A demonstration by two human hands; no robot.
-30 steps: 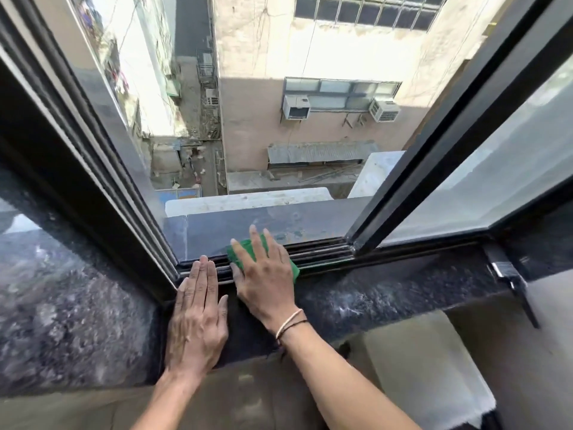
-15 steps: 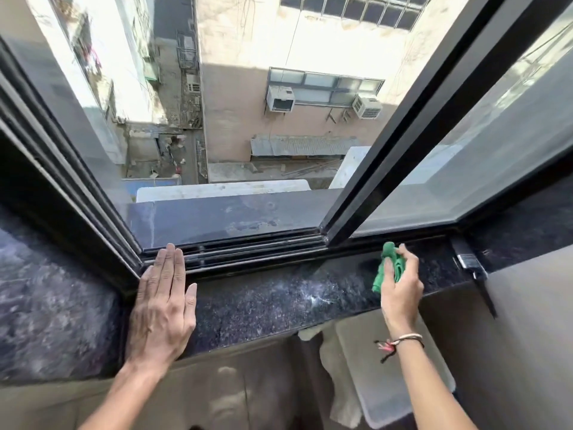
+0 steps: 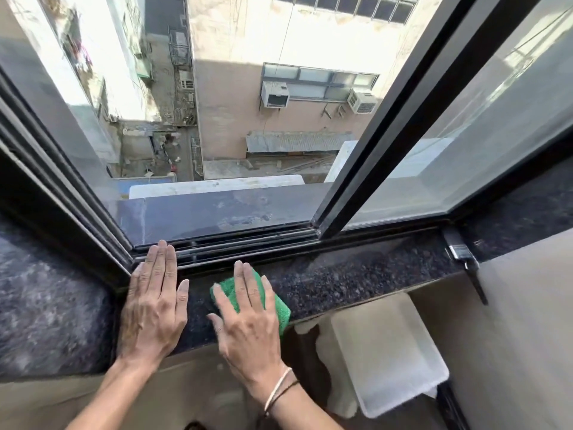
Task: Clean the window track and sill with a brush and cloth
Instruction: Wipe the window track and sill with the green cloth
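Note:
A green cloth lies flat on the dark speckled granite sill, pressed under my right hand, whose fingers are spread over it. Beside it, my left hand rests flat and empty on the sill, fingertips reaching the black window track. A brush with a metal ferrule and dark handle lies at the sill's right end, far from both hands.
The sliding sash frame stands open at the middle of the track, with a deep drop to an alley beyond. A grey outer ledge runs past the track. Below the sill sits a white tray-like object.
My right hand carried the cloth from the sill's right part back to the left, and now presses it flat beside my left hand. The left hand stayed put.

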